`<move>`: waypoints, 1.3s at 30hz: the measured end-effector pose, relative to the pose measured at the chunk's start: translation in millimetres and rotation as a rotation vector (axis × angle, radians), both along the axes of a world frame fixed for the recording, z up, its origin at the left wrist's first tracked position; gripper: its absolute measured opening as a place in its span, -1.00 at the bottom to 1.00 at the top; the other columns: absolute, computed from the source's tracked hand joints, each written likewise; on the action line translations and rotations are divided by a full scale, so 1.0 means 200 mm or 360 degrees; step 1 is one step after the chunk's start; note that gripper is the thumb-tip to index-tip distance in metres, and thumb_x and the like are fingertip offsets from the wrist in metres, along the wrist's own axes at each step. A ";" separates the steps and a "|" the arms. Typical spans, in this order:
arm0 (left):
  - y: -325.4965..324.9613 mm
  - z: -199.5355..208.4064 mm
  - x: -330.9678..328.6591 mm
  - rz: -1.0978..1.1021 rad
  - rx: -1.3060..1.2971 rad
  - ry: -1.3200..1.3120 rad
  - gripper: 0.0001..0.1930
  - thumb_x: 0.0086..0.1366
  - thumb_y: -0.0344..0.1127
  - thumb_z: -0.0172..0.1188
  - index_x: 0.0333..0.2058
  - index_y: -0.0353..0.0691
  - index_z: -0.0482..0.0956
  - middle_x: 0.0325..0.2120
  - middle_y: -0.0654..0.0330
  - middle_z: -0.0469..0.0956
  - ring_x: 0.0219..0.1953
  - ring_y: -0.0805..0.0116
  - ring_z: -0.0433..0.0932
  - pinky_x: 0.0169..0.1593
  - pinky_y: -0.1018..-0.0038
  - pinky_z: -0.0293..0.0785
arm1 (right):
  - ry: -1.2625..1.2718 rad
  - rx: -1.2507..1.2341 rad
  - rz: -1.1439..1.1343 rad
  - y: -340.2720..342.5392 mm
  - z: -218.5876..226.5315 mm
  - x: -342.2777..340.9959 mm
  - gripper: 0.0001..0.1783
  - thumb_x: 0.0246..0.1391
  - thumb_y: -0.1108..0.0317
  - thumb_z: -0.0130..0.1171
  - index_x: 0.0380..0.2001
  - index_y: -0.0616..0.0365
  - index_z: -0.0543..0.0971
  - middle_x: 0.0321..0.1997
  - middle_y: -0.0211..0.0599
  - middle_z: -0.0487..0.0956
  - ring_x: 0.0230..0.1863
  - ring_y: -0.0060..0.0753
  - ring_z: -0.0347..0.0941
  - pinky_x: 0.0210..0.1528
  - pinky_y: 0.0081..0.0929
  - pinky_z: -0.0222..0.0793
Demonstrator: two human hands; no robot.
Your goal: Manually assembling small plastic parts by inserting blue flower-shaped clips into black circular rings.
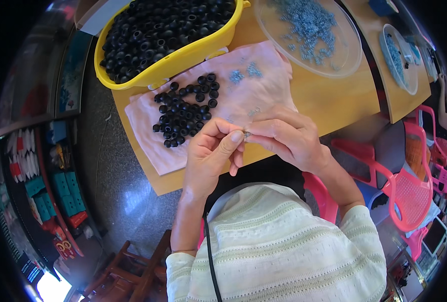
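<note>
My left hand [211, 153] and my right hand [291, 136] meet fingertip to fingertip over the near edge of a pale pink cloth [263, 95]. Between the pinched thumbs and fingers is a tiny greyish piece [246, 135], too small to name. Just left of my left hand, a loose group of hollow round black pieces [183, 113] lies on the cloth. Beyond my right hand are a few tiny clear pieces [254, 110]. Farther back on the cloth rest two small heaps of light-blue bits [237, 76].
A yellow tub [183, 60] full of black pieces stands at the far left of the wooden table [344, 95]. At its far right, a clear round tray [351, 55] holds blue bits. Pink plastic chairs [409, 191] stand to the right, shelves [47, 186] to the left.
</note>
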State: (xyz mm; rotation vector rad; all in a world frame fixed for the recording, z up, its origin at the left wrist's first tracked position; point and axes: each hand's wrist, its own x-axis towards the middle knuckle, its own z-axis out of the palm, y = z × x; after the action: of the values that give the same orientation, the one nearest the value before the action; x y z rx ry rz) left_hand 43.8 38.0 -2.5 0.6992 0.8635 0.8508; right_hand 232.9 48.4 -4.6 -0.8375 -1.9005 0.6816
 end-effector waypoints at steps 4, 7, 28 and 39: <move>-0.01 0.00 0.01 -0.0008 -0.0002 0.0044 -0.86 0.35 -0.29 0.08 -0.31 -0.24 0.42 -0.54 0.22 0.47 -0.67 0.56 0.41 -0.70 0.69 0.25 | 0.0039 0.0006 -0.0009 0.00 -0.02 0.00 -0.79 -0.11 0.52 0.31 -0.34 0.25 0.56 -0.39 -0.23 0.58 -0.41 -0.30 0.52 -0.38 -0.49 0.43; -0.01 0.00 0.02 -0.0005 -0.0049 0.0041 -0.83 0.37 -0.24 0.06 -0.31 -0.22 0.42 -0.56 0.25 0.45 -0.66 0.56 0.40 -0.70 0.69 0.24 | 0.0054 0.0015 -0.0014 -0.01 -0.03 0.00 -0.80 -0.11 0.52 0.30 -0.34 0.25 0.55 -0.40 -0.25 0.57 -0.41 -0.30 0.51 -0.39 -0.48 0.42; -0.03 0.01 0.04 0.0151 0.0866 0.0715 -0.76 0.23 -0.49 0.20 -0.13 -0.35 0.47 -0.38 0.21 0.52 -0.38 0.51 0.52 -0.36 0.65 0.43 | 0.1032 -0.1600 0.0076 -0.04 0.03 -0.03 -0.81 0.19 0.36 0.13 -0.30 0.31 0.53 -0.40 -0.38 0.55 -0.48 -0.69 0.40 -0.47 -0.72 0.37; -0.06 0.02 0.00 0.0107 0.0538 0.0481 -0.91 0.24 -0.48 0.20 -0.29 -0.35 0.53 -0.48 0.26 0.53 -0.48 0.61 0.47 -0.47 0.65 0.38 | 0.0816 -0.1223 0.0017 -0.08 0.01 -0.04 -0.91 0.13 0.45 0.17 -0.33 0.26 0.55 -0.42 -0.39 0.56 -0.49 -0.68 0.40 -0.44 -0.73 0.37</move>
State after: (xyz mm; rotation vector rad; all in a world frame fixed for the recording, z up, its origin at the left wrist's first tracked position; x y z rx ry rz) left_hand 43.1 26.5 1.8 1.1203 1.0274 0.9784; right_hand 225.1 32.6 -2.7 -0.9845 -1.1653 1.5175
